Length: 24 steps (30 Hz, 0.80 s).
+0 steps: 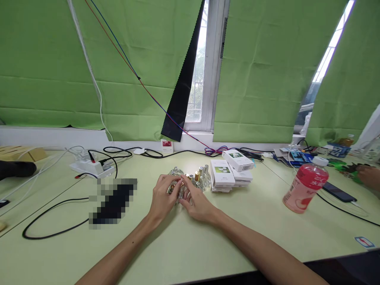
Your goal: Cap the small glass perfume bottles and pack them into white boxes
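Over the pale, smooth surface, the left hand and right hand meet at the fingertips, knuckles bent. Each grip is nearly closed above small clear glass; I can't tell whether either has firm hold of a piece, since the fingers cover it. The vials, glossy glass with metallic gold and silver caps, cluster just beyond the hands, at one o'clock. Beside them, at two o'clock, stand stacked white card boxes, flat and crisp-edged. At three sits a round-shouldered pink drink with a white cap. At ten, black leads plug into a white plastic strip.
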### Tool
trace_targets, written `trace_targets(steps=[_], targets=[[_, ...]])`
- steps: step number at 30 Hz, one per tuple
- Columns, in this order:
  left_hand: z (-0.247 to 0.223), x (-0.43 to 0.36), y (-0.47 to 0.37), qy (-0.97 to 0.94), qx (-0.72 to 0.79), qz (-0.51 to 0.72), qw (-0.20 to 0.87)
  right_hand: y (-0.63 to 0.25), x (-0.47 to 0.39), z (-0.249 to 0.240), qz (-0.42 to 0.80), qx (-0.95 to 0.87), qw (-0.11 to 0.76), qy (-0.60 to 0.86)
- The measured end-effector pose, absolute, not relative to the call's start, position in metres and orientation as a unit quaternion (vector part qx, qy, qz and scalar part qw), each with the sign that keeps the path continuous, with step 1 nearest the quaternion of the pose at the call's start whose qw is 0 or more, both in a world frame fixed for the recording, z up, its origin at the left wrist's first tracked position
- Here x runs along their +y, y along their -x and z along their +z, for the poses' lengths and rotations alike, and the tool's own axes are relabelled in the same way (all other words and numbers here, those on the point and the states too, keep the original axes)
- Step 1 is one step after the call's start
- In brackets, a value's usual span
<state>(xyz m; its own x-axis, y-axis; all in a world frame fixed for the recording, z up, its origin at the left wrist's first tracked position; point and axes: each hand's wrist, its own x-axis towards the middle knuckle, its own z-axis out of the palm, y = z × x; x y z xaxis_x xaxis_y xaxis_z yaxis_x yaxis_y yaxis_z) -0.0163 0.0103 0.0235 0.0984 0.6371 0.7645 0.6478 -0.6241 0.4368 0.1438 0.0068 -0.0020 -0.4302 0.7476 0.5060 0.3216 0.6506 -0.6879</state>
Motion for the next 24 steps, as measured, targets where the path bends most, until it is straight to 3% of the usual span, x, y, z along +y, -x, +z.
trace_targets(steps=[14, 24], targets=[[0.019, 0.013, 0.016, 0.732, -0.436, -0.524, -0.004, -0.143, 0.007, -0.008, 0.277, -0.795, 0.403, 0.360], [0.015, 0.016, 0.016, 0.734, -0.416, -0.536, 0.027, -0.138, 0.015, -0.020, 0.275, -0.777, 0.465, 0.323]])
